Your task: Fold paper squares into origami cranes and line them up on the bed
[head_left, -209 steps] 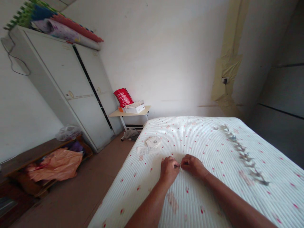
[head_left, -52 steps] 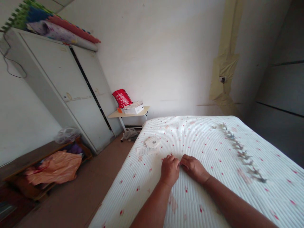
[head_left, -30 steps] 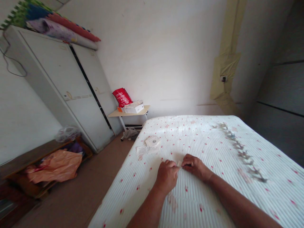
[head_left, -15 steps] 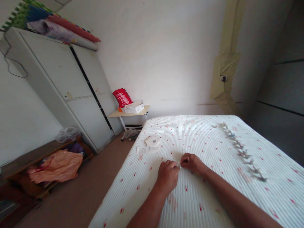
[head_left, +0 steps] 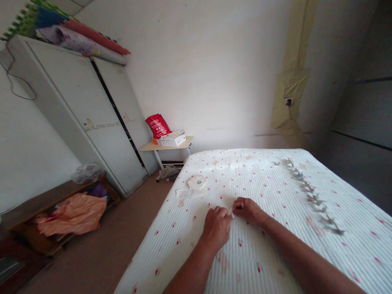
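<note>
My left hand (head_left: 217,226) rests low over the patterned mattress (head_left: 260,253) with its fingers curled in a pinch. Close beside it, my right hand (head_left: 246,210) is also closed, thumb and fingertips pressed together. A small whitish piece (head_left: 230,212), perhaps paper, shows between the two sets of fingertips; most of it is hidden. Beyond my left hand lie white printed sheets (head_left: 183,194) and a pale square packet (head_left: 197,182) with a round dark mark. To the right, several small grey-white pieces (head_left: 314,199) stand in a slanting row; their exact kind is too blurred to tell.
A small wheeled table (head_left: 148,146) by the wall bears a red bag (head_left: 158,125) and a white box (head_left: 173,141). Left stands a grey cabinet (head_left: 73,85) with rolled mats (head_left: 85,44) on top. An orange plastic bag (head_left: 75,214) lies on a low wooden bench (head_left: 45,196).
Both hands keep nearly the same place, with only slight finger movement around the small whitish piece. Everything else looks the same.
</note>
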`<act>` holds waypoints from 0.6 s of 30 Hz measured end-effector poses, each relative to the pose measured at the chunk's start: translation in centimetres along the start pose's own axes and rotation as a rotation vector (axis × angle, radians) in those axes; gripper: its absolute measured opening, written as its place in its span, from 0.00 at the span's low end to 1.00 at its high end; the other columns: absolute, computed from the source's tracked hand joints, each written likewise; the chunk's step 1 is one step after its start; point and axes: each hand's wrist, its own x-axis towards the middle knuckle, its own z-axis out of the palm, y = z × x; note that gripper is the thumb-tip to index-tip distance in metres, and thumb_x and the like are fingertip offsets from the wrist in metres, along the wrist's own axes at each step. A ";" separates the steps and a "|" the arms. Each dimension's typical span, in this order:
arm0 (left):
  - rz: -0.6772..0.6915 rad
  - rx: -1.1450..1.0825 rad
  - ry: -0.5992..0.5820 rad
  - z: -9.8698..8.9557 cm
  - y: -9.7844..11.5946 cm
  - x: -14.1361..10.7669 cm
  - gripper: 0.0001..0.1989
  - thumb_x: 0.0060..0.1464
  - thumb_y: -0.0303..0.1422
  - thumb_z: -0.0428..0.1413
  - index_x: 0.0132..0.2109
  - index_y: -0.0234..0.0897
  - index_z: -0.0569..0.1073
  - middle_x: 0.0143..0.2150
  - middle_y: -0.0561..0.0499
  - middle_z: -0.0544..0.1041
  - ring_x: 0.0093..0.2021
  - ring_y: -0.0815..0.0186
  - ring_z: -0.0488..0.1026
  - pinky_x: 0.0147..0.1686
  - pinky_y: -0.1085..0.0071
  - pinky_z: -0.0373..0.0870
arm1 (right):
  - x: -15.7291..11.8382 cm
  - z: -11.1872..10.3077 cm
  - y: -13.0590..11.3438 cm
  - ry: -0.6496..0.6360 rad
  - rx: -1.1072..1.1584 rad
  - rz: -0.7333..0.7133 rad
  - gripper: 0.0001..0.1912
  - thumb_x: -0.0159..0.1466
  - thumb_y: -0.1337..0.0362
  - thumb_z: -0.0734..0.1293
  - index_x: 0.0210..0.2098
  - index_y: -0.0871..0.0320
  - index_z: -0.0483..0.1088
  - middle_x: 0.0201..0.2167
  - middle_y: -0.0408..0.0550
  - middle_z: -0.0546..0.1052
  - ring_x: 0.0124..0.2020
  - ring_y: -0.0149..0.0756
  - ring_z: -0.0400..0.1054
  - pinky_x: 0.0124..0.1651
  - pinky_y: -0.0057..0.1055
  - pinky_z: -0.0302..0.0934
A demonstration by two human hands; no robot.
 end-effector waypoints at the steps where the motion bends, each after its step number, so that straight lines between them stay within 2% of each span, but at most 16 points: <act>1: 0.006 0.004 0.005 0.1 0.0 0.0 0.07 0.52 0.26 0.50 0.34 0.38 0.73 0.36 0.50 0.72 0.39 0.64 0.64 0.36 0.68 0.58 | 0.0 0.0 -0.1 0.004 -0.017 0.003 0.07 0.52 0.71 0.62 0.25 0.57 0.73 0.28 0.43 0.72 0.29 0.29 0.65 0.32 0.23 0.56; 8: 0.044 -0.040 0.038 1.2 -0.2 0.2 0.07 0.52 0.24 0.50 0.32 0.36 0.73 0.33 0.48 0.72 0.39 0.63 0.64 0.38 0.66 0.59 | -0.2 -0.1 -0.7 0.020 -0.092 0.032 0.06 0.51 0.71 0.62 0.24 0.58 0.71 0.27 0.43 0.72 0.28 0.28 0.64 0.30 0.23 0.53; 11: 0.035 -0.066 0.056 1.2 -0.2 0.1 0.09 0.52 0.24 0.48 0.32 0.36 0.73 0.32 0.48 0.72 0.38 0.64 0.65 0.38 0.66 0.60 | -0.1 -0.1 -0.7 0.019 -0.091 0.042 0.05 0.51 0.71 0.63 0.24 0.58 0.71 0.26 0.42 0.72 0.27 0.28 0.64 0.29 0.23 0.52; 15: 0.022 -0.072 0.071 1.0 -0.1 0.1 0.10 0.52 0.23 0.48 0.38 0.37 0.73 0.34 0.48 0.73 0.39 0.64 0.65 0.39 0.66 0.60 | 0.1 -0.1 -0.7 0.018 -0.075 0.037 0.05 0.50 0.71 0.63 0.23 0.58 0.71 0.26 0.42 0.72 0.27 0.28 0.63 0.29 0.23 0.52; 18: 0.016 -0.064 0.044 0.9 0.1 0.1 0.10 0.53 0.25 0.48 0.36 0.37 0.73 0.33 0.48 0.72 0.38 0.64 0.66 0.38 0.67 0.60 | 0.1 -0.1 -0.8 0.012 -0.063 0.039 0.05 0.50 0.71 0.63 0.23 0.59 0.71 0.25 0.43 0.72 0.27 0.28 0.63 0.29 0.23 0.53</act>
